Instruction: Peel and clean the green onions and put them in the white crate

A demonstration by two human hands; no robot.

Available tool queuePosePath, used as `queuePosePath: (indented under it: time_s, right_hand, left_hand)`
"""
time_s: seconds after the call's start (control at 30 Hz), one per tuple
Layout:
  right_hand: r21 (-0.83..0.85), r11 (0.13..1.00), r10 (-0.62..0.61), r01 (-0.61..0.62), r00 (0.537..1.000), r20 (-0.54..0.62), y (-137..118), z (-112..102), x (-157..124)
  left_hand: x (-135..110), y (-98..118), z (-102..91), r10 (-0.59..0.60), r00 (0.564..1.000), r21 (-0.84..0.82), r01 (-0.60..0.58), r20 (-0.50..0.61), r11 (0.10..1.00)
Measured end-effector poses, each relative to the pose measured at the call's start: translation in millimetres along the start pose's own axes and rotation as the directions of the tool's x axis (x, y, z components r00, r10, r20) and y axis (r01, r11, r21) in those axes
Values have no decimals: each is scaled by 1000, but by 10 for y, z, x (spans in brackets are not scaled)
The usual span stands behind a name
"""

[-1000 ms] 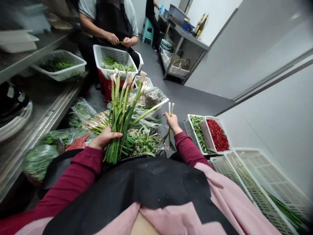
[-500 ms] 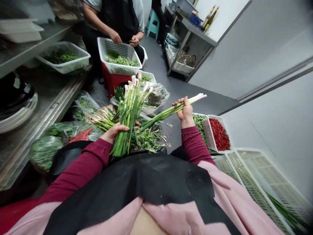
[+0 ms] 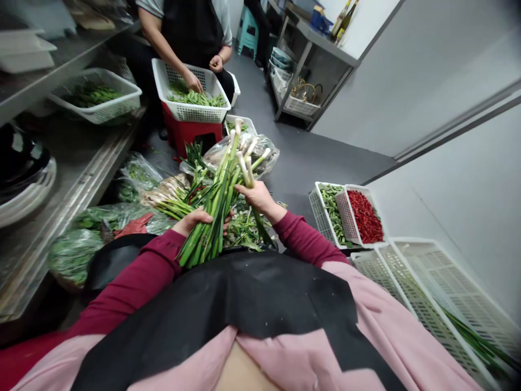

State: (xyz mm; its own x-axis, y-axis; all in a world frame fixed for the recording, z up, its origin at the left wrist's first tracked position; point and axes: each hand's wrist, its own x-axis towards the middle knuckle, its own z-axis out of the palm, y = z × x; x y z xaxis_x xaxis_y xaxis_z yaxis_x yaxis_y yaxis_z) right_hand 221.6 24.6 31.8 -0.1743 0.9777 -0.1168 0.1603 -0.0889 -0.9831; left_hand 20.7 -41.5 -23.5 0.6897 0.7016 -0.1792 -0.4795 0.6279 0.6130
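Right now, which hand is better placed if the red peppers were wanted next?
Probably the right hand: it is nearer the red peppers and holds only a few stalks, while the left hand is wrapped around the bigger bunch.

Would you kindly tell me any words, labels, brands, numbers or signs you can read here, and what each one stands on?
No text can be read in this view.
Bottles on the far counter: patches that look like labels, too small and blurred to read.
Green stalks: no tag or print visible.
Black apron: pale specks, no lettering.
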Motion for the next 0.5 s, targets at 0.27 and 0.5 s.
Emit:
queuePosePath:
  time_s: [0.27,0.5]
  right_hand:
    - [129,991,-2,22,987,-159,41,-280,100]
    - [319,943,123,91,797,-591,-134,-1334,488]
  left_hand:
    - [-38,101,110,82,992,161,-66,-97,985]
    - [-140,67,72,61,966,276,12,-253,961]
